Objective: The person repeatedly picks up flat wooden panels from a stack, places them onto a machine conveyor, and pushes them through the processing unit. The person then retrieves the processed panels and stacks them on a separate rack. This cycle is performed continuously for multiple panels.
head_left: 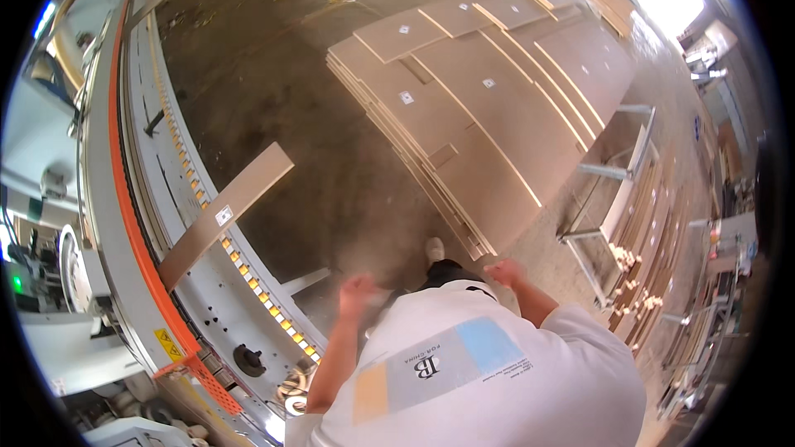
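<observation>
While both hands hang free in front of the white shirt point(489, 372), the brown board point(225, 213) lies apart from them on the machine's conveyor track point(166, 157). It rests flat on the track with its nearer end over the orange strip point(124, 199) and its far end sticking out past the row of yellow rollers point(248, 277) over the concrete floor point(331, 157) — crosswise to the feed line, I'd judge, so that one short edge meets the machine side. Its long axis runs on a diagonal, from low beside the orange strip up and away toward the big stack of panels point(489, 108). A small white label sits near its middle.

Left hand point(358, 291) is blurred, raised just off the track's near end; fingers look curled, holding nothing. Right hand point(503, 271) — also blurred — seems loosely clenched and empty, on the side of the stack. That stack lies flat on the floor, well apart from the track, panels layered with edges stepped, and a metal rack point(617, 174) stands beyond it.
</observation>
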Motion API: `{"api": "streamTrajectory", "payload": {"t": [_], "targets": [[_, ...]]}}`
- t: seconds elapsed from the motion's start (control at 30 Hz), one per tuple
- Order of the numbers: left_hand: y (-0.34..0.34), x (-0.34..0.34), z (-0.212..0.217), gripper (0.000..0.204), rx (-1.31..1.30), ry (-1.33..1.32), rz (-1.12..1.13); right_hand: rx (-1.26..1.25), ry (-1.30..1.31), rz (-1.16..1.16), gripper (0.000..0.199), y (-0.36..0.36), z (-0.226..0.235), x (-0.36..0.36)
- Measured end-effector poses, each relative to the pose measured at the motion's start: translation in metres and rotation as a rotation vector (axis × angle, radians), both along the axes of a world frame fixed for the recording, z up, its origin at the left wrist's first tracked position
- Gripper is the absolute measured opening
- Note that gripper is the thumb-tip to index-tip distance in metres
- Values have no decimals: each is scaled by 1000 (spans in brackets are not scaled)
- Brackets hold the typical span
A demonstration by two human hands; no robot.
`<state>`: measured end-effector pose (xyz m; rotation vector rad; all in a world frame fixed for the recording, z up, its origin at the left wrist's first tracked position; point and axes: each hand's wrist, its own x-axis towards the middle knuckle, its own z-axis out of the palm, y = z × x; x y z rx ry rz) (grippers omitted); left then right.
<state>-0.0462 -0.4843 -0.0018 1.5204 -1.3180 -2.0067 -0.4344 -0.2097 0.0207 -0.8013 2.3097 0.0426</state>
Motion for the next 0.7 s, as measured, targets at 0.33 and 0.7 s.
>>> {"api": "streamTrajectory", "payload": {"t": [0.33,0.7], "targets": [[31,-50,-2,21,62,-218,-194,-147,127,-103,50,64,-89,-92],[145,-105,-17,28,-90,-375,-684,-455,228,-962,69,69,-155,-318]]}}
